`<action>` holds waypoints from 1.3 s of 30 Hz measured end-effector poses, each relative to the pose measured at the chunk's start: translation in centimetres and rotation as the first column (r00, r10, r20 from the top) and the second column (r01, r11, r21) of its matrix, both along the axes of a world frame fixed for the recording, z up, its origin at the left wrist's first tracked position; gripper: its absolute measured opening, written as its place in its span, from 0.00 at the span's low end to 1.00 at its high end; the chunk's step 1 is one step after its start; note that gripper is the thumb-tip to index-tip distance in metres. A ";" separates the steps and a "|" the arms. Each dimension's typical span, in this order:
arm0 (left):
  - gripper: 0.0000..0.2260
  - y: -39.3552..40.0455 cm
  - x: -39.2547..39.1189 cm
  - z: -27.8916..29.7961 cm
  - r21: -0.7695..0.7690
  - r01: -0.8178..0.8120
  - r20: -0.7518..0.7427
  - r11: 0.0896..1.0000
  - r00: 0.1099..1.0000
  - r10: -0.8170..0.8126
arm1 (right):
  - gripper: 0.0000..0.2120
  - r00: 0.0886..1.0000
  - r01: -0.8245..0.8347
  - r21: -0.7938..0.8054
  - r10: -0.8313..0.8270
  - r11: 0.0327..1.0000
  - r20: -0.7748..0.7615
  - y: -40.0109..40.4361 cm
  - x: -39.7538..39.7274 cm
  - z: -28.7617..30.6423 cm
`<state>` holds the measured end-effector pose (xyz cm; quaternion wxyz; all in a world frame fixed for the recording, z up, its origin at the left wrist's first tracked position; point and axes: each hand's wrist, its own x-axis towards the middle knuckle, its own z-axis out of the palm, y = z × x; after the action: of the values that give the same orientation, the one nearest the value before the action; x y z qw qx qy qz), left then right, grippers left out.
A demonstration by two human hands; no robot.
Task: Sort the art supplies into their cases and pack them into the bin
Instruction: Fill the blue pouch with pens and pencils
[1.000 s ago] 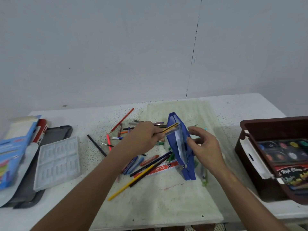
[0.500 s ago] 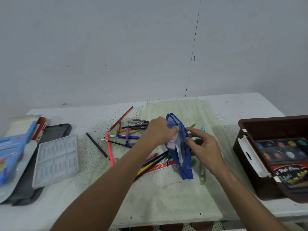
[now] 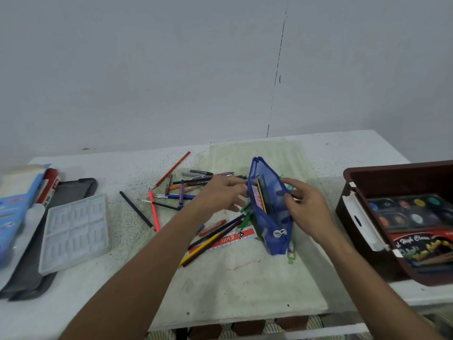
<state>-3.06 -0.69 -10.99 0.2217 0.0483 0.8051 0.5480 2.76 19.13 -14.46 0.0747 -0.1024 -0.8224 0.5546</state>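
Supplies far left first: blue printed cardboard box (image 3: pixel 12 212) and clear moulded plastic insert tray (image 3: pixel 74 231) sit on a dark grey flat tray (image 3: pixel 81 190), untouched. Next, loose scatter of coloured pencils and pens (image 3: pixel 181 190) on the stained white table (image 3: pixel 122 278), more pencils crossing an orange-and-white ruler (image 3: pixel 228 240) nearer us. Our left hand (image 3: pixel 221 195) hovers empty just left of the pouch mouth, fingers loosely spread, gripping nothing we can see. Blue mesh zip pencil pouch (image 3: pixel 269 204) stands on edge mid-table, mouth up, a yellow pencil and a pink-labelled item already inside. Our right hand (image 3: pixel 305 204) pinches the pouch's right wall, holding it open. Far right, brown plastic bin (image 3: pixel 392 177) holds a round-pan watercolour paint set (image 3: pixel 414 212), well apart from the pouch. Step in hand, we judge: filling the pouch with pencils. Next move calls for the left hand to grab another stick from the scatter while the right keeps the mouth spread; long pencils likely need feeding in lengthwise.
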 end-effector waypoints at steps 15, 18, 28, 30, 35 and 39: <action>0.25 2.1 -0.1 -3.8 -0.468 0.131 -0.398 0.874 0.852 -0.340 | 0.17 0.954 0.184 -0.033 -0.187 0.982 -0.235 5.3 -0.1 9.2; 0.27 2.9 0.0 -4.2 -0.518 0.159 -0.361 0.840 0.850 -0.384 | 0.18 0.954 0.213 -0.029 -0.215 0.977 -0.210 6.3 0.2 8.6; 0.27 3.7 -0.6 -4.0 -0.439 0.071 -0.413 0.895 0.869 -0.272 | 0.17 0.963 0.215 0.005 -0.212 0.977 -0.166 6.6 -0.1 6.7; 0.27 4.1 -0.5 -3.7 -0.399 0.060 -0.436 0.915 0.865 -0.247 | 0.17 0.962 0.222 -0.008 -0.221 0.975 -0.159 6.7 -0.2 6.9; 0.27 6.8 1.5 -4.6 -0.322 0.079 -0.351 0.943 0.915 -0.197 | 0.17 0.949 0.256 -0.017 -0.255 0.967 -0.185 6.9 -0.1 6.9; 0.37 9.6 3.7 -5.7 -0.256 0.041 -0.218 0.966 0.971 -0.099 | 0.17 0.941 0.270 -0.042 -0.273 0.962 -0.202 7.0 0.0 7.0</action>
<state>0.60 8.92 -16.72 0.1510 0.1115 0.8856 0.4248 2.78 26.17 -7.50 0.2345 -0.1573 -0.7843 0.5523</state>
